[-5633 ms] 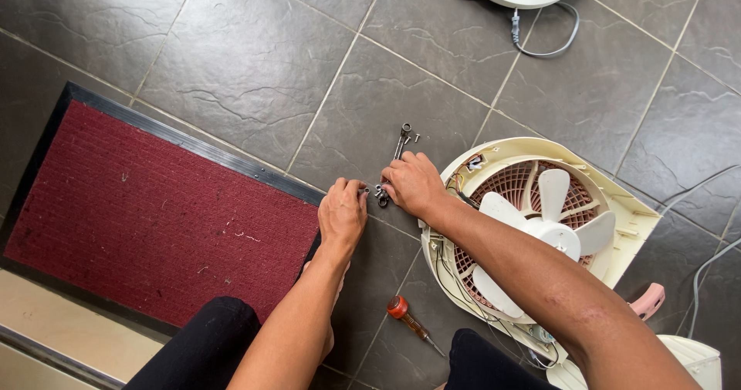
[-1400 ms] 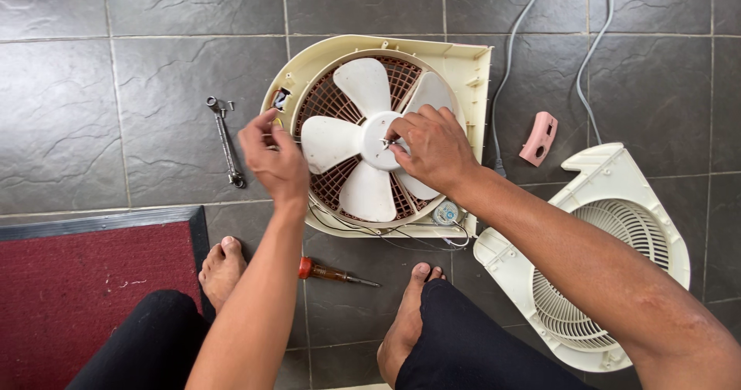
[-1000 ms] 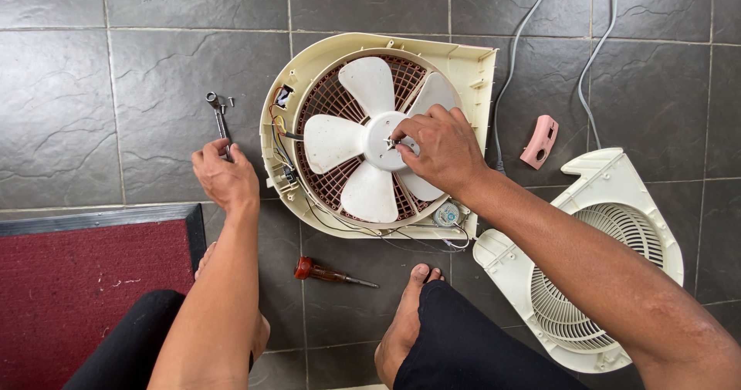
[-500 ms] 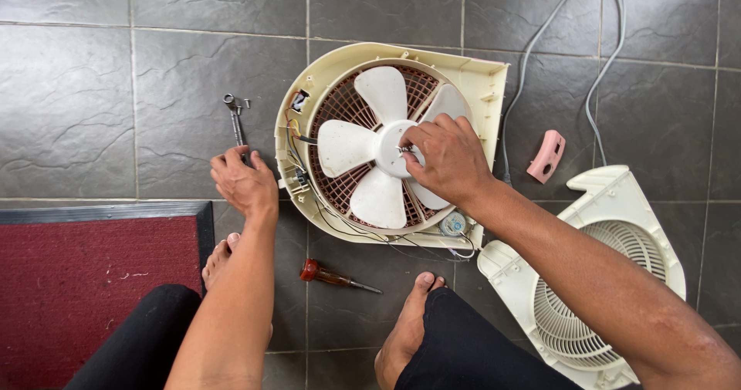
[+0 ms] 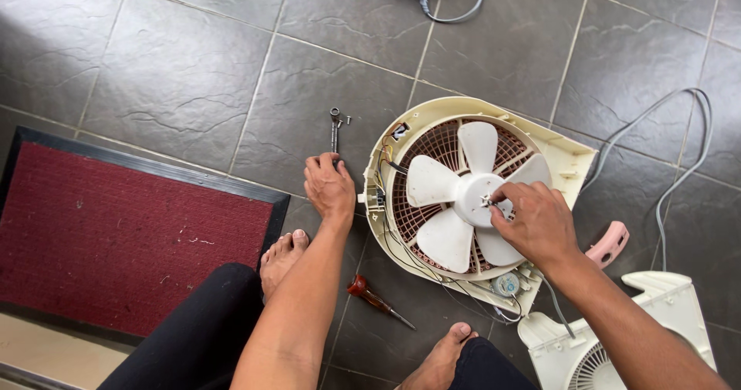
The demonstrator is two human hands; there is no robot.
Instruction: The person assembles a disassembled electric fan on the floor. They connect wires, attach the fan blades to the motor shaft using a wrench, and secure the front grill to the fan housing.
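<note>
Cream plastic fan housing (image 5: 575,155) lies flat on the tiled floor (image 5: 177,74), white blades (image 5: 455,193) facing up. The right hand (image 5: 536,224) pinches a small metal part at the hub (image 5: 482,199), grip narrow. The left hand (image 5: 328,185) rests curled on the near end of the spanner (image 5: 335,131), whose long axis runs away from the person, just left of the housing.

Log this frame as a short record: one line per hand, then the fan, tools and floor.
left hand: on the metal wrench, gripping its lower end on the tiles
right hand: fingers pinching at the hub of the white fan blade
fan housing: cream, lying flat, grille and wires exposed
screwdriver: red handle, lying on the floor between the feet
front cover: cream, lower right
mat: red, left
</note>
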